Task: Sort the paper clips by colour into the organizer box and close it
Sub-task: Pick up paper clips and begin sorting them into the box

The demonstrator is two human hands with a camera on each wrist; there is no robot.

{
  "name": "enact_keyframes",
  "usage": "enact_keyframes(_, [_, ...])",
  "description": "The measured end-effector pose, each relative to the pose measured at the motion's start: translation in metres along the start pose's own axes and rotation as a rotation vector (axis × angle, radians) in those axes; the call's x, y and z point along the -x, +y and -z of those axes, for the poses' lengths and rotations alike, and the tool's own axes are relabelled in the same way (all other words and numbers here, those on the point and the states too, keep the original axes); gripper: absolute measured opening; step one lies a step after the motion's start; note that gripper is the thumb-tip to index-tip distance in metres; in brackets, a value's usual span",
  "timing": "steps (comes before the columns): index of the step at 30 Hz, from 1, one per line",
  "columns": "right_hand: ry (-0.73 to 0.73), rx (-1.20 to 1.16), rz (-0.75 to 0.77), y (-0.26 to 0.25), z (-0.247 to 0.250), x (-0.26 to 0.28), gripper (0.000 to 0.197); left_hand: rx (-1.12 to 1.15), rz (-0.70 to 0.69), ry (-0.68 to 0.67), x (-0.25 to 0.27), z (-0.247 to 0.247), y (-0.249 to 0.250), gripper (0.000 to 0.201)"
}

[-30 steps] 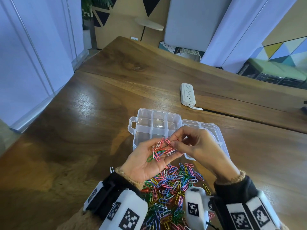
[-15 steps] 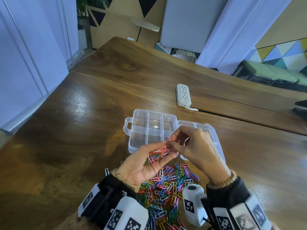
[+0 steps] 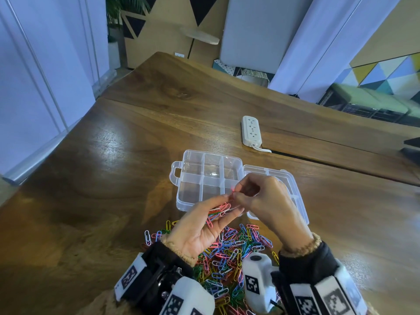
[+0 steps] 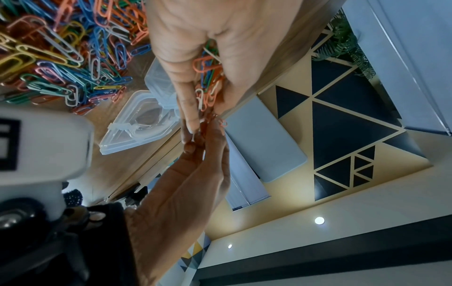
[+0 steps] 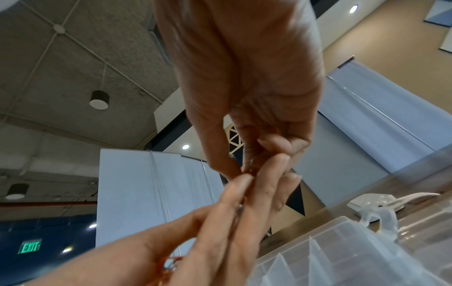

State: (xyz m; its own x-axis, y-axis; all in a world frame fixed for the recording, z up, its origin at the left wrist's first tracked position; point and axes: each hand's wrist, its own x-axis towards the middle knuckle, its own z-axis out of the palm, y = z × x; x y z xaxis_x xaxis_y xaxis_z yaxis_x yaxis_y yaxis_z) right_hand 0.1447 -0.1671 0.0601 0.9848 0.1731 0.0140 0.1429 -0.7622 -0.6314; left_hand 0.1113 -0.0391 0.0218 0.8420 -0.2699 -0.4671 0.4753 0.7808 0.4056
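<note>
Left hand (image 3: pixel 200 226): palm up, raised over near edge of table (image 3: pixel 91 201), fingers loosely cupped round small bunch of clips (image 3: pixel 219 211) — pink, white, green and blue seen in head view, orange and white in left wrist view (image 4: pixel 208 77). Bunch lies along fingers, thumb side closing on it.

Right hand (image 3: pixel 266 198): back up, fingers curled, thumb and forefinger pinching one pink clip (image 3: pixel 232 190) at tips of left fingers (image 3: pixel 223 198). Same pinch visible in left wrist view (image 4: pixel 221 122), clip end projecting above fingertips. Clip mostly hidden in right wrist view; fingertips of both hands meeting there (image 5: pixel 249 174).

Pile (image 3: pixel 227 258): loose mixed clips, red, blue, green, yellow, white and pink, spread on table directly below both hands, between wrists. Few strays at left edge of pile, one white clip (image 3: pixel 147 238) apart from rest.

Box (image 3: pixel 204 178): clear plastic, open, flat on table just beyond pile. Tray on left with dividers and carry handle at left end. Lid (image 3: pixel 295 196) folded out flat to right, partly hidden by right hand. No clips made out in visible compartments.

Power strip (image 3: pixel 250 131): white, on table well beyond box, cable leading toward seam in tabletop.
</note>
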Motion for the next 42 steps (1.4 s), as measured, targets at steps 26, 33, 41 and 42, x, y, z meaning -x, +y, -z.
enact_keyframes(26, [0.103, -0.029, 0.078, -0.004, -0.012, 0.003, 0.010, -0.072, -0.083, 0.052, -0.001, 0.000, -0.004, 0.035])
enact_keyframes(33, [0.075, -0.209, -0.053, 0.006, -0.009, 0.000, 0.015, -0.018, -0.060, 0.053, -0.002, 0.002, -0.003, 0.027])
enact_keyframes(41, [0.040, -0.371, -0.066, 0.002, 0.004, 0.010, 0.010, 0.102, -0.026, -0.042, -0.002, 0.003, 0.004, 0.018])
enact_keyframes(42, [0.018, -0.406, -0.060, 0.000, 0.006, 0.013, 0.009, 0.100, -0.029, -0.056, -0.002, 0.002, 0.005, 0.018])
